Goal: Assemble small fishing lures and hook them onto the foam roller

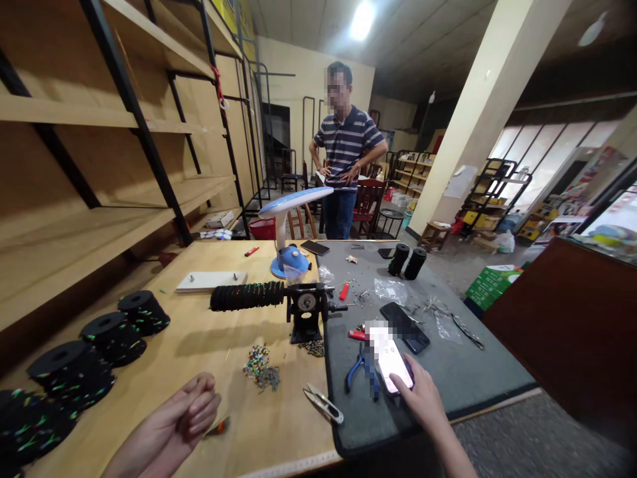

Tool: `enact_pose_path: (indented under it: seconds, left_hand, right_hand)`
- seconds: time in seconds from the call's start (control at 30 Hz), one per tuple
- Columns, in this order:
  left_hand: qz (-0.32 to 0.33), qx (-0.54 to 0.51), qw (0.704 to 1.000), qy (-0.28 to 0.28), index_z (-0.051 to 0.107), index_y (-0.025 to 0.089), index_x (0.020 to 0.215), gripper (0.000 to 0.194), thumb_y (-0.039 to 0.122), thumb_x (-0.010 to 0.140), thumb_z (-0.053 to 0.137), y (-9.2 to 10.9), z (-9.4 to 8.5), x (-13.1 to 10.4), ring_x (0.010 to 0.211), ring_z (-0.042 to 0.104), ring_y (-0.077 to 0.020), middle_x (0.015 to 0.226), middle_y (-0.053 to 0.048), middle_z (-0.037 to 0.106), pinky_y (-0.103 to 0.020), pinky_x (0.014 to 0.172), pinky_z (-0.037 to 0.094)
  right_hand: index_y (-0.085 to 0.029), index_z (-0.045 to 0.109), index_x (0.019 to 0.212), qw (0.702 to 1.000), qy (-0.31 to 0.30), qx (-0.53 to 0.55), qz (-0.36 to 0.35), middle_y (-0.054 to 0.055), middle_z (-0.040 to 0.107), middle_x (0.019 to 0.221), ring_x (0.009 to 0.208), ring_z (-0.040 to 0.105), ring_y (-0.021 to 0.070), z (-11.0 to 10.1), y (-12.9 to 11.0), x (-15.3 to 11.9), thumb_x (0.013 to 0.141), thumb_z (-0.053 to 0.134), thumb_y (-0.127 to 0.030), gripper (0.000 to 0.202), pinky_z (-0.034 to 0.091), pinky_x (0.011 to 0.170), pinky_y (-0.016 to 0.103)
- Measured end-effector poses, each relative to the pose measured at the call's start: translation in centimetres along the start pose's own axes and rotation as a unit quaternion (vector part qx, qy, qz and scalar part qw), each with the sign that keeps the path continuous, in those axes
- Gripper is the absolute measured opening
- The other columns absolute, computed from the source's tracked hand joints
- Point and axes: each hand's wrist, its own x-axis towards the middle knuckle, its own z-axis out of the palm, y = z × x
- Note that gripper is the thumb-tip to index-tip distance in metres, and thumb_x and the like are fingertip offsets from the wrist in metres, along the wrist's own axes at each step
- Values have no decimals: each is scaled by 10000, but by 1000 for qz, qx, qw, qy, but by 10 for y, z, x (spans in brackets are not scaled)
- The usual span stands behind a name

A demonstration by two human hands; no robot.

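My right hand (pixel 422 392) holds a lit phone (pixel 393 362) over the dark mat (pixel 478 372), its thumb on the lower edge of the screen. Above the wooden table (pixel 269 438), my left hand (pixel 186 415) is closed with the fingers curled; what it holds, if anything, is hidden. A small orange-tipped object (pixel 219 426) lies beside it. Blue-handled pliers (pixel 355 373) are left of the phone, and a dark phone (pixel 405 326) lies behind it. Metal snips (pixel 323 403) rest near the mat's left edge. Coloured beads (pixel 257 362) lie in a pile between my hands.
A black winding device (pixel 305 312) with a wrapped roll (pixel 247 296) stands mid-table, before a blue lamp (pixel 288 259). Several black spools (pixel 72 375) line the left side. Two dark rolls (pixel 415 264) stand on the mat. A person (pixel 343 146) stands beyond the table.
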Motion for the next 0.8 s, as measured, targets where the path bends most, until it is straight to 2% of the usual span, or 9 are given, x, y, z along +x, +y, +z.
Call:
enact_pose_path:
  seconds: [0.13, 0.23, 0.33, 0.43, 0.5, 0.57, 0.63, 0.7, 0.8]
  left_hand:
    - [-13, 6, 1000, 2, 652, 129, 660, 289, 227, 501, 872, 4, -2, -3, 467, 335, -68, 513, 49, 417, -191, 418, 357]
    - [-5, 3, 1000, 12, 649, 129, 641, 287, 224, 488, 872, 12, 0, -4, 463, 328, -68, 500, 50, 403, -190, 413, 354]
    - [1, 2, 1000, 14, 639, 134, 611, 291, 226, 470, 877, 23, 4, -7, 454, 307, -65, 491, 52, 385, -188, 396, 335]
    - [11, 3, 1000, 6, 625, 139, 586, 297, 217, 456, 880, 31, 8, -11, 447, 287, -61, 489, 54, 375, -190, 386, 321]
    - [18, 0, 1000, 4, 629, 141, 601, 280, 197, 469, 869, 34, 9, -14, 451, 295, -64, 496, 50, 383, -192, 392, 326]
    - [19, -10, 1000, 2, 630, 143, 627, 236, 179, 517, 836, 34, 8, -15, 454, 309, -70, 506, 46, 389, -195, 400, 331]
    - [14, -24, 1000, 0, 617, 149, 635, 193, 166, 566, 796, 33, 6, -13, 453, 322, -76, 511, 44, 386, -200, 407, 337]
    - [10, -32, 999, -5, 598, 152, 628, 190, 164, 586, 783, 30, 4, -10, 451, 326, -80, 512, 44, 384, -204, 409, 339]
    - [10, -31, 999, -19, 589, 145, 618, 233, 173, 565, 814, 23, 1, -3, 447, 318, -74, 506, 48, 386, -200, 400, 333]
  right_hand:
    - [-147, 570, 1197, 999, 35, 31, 14, 147, 687, 1141, 1035, 644, 284, -5, 14, -7, 797, 451, -506, 550, 531, 861, 370]
    - [-172, 609, 1102, 995, 94, 36, 10, 157, 683, 1124, 1047, 618, 306, -11, 7, -12, 817, 444, -499, 464, 516, 871, 402]
    - [-190, 639, 1001, 982, 168, 48, -74, 148, 698, 1043, 997, 618, 296, -10, -29, -23, 862, 456, -447, 345, 492, 876, 405]
    - [-224, 660, 961, 968, 127, 77, -201, 109, 708, 981, 951, 633, 260, 1, -79, -33, 898, 467, -365, 247, 499, 831, 357]
    - [-244, 669, 973, 965, 93, 64, -238, 87, 713, 970, 966, 626, 257, 8, -100, -32, 898, 481, -334, 222, 479, 873, 369]
    - [-230, 657, 1054, 975, 95, 56, -194, 101, 698, 1075, 1056, 593, 280, 8, -99, -22, 877, 496, -367, 276, 445, 943, 407]
    - [-203, 644, 1092, 991, 98, 56, -65, 119, 672, 1169, 1134, 558, 295, 0, -79, -4, 838, 501, -419, 363, 414, 998, 415]
    - [-158, 642, 1091, 995, 86, 47, 6, 158, 691, 1122, 1069, 606, 309, -13, -51, 16, 824, 470, -422, 413, 470, 922, 410]
    - [-156, 660, 1030, 996, 42, 35, 67, 122, 742, 986, 928, 682, 272, -27, -20, 38, 780, 514, -390, 372, 525, 807, 338]
